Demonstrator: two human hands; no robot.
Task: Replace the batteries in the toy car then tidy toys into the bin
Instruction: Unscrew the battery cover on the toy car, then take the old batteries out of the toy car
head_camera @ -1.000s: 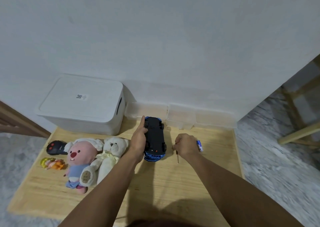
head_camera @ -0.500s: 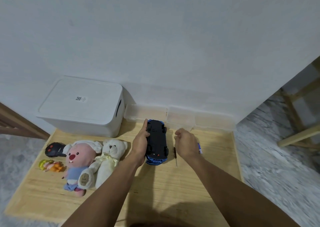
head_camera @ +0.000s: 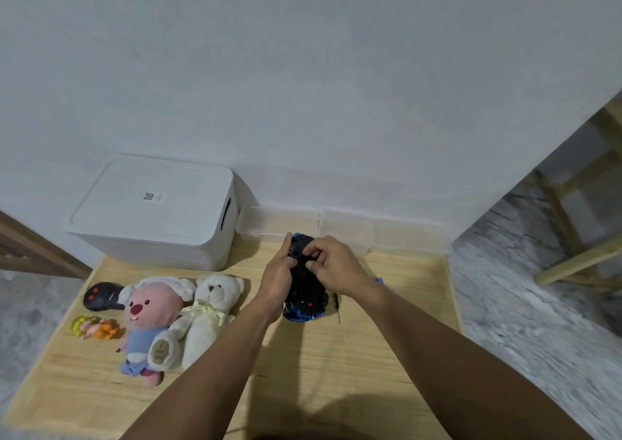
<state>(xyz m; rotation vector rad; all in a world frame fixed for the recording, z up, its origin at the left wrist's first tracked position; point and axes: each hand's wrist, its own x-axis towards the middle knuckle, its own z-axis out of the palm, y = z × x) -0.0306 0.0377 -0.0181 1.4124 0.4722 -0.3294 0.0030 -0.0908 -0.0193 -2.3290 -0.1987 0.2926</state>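
The toy car lies upside down on the wooden table, towards the far edge and a little right of the middle, its black underside facing up and its blue body showing at the near end. The left hand grips the car's left flank, thumb laid across the underside and fingers wrapped down the side; the forefinger points towards the far edge. The right hand rests on top of the underside with its fingers curled and drawn together over the far half of the car. Whether the fingertips pinch a small part there cannot be told.

A thin screwdriver lies on the table just beside the car's right side, close under the right wrist. A small blue item shows past the right wrist; its nature cannot be determined.

The white lidded bin stands at the far left corner, lid on, with a code sticker on top. A row of clear plastic trays runs along the far edge, from the bin towards the right corner.

At the left edge lie a black remote control and a small yellow-orange toy. Beside them, lying flat, are a pink plush toy and a white teddy bear, touching one another.
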